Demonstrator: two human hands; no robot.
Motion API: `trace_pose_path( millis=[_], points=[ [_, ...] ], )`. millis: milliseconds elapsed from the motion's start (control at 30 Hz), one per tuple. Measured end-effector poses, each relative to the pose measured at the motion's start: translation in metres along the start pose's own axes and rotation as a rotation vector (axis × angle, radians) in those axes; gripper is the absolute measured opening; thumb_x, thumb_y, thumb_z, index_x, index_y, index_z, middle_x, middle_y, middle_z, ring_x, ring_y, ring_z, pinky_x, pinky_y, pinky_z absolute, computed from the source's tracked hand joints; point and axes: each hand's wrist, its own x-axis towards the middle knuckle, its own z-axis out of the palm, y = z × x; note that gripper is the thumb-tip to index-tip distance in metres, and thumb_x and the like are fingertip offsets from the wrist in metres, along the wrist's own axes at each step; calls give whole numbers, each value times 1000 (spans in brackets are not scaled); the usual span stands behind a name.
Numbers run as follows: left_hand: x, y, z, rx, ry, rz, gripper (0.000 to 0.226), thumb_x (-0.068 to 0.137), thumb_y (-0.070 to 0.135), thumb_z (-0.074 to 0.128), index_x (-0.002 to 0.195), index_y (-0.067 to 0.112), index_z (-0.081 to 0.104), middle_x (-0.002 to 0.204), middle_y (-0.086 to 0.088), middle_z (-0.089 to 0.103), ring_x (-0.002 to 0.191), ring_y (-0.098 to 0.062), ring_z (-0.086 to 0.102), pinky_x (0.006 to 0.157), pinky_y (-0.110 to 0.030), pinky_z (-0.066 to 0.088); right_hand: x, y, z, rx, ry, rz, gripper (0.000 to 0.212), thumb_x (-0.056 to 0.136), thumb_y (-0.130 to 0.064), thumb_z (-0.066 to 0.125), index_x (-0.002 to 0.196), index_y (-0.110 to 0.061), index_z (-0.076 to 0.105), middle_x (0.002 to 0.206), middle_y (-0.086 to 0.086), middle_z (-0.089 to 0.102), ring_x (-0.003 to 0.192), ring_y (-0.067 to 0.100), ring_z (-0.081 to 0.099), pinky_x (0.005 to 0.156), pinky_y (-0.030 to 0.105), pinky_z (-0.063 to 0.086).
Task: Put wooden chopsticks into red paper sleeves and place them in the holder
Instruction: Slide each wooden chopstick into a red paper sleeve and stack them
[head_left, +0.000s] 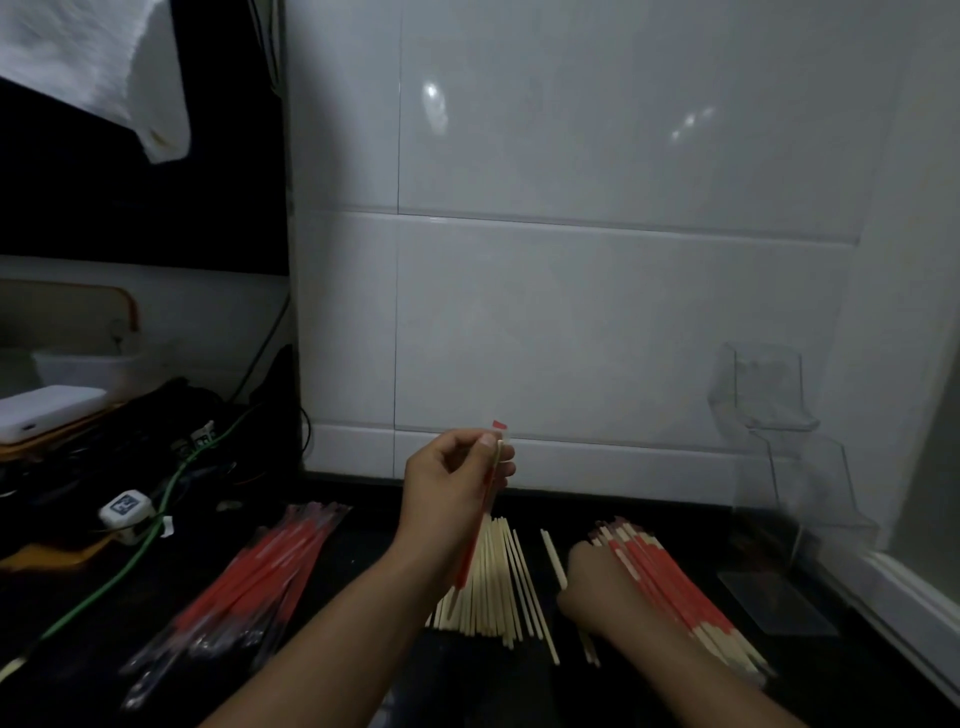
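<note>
- The pile of bare chopsticks (493, 582) lies on the counter (363, 675), in front of the tiled wall (571, 312).
- Left of that pile lies the bundle of empty sleeves (249, 577).
- Right of it lies the pile of sleeved chopsticks (675, 592).
- The holder (779, 441) stands farther right, behind the sleeved pile, against the wall.
- The left hand (452, 483) holds 1 sleeved chopstick (475, 540) above the bare pile.
- The right hand (597, 582) rests between the bare pile and the sleeved pile.
- Cables (156, 519) lie far left of the bare pile.

The right hand (597, 592) has its fingers turned out of sight, so its grip cannot be told. Both forearms run off the bottom edge, and the clear holder (779, 447) is faint against the wall.
</note>
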Motion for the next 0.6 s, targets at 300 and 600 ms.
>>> trace_pose_path(
  millis=[300, 600],
  points=[
    [1, -1, -6, -11, 17, -3, 17, 99, 16, 54, 102, 9, 69, 95, -5, 76, 92, -20, 73, 86, -33, 58, -3, -20, 2, 97, -33, -7, 19, 89, -10, 61, 108, -11, 59, 110, 7, 63, 91, 18, 62, 46, 16, 31],
    [1, 1, -14, -13, 23, -5, 15, 98, 15, 55, 99, 9, 70, 92, -4, 76, 90, -17, 73, 74, -23, 59, 9, -18, -28, 574, 129, -107, 11, 91, -14, 61, 99, -19, 56, 90, 3, 64, 75, 14, 62, 59, 23, 50]
  ],
)
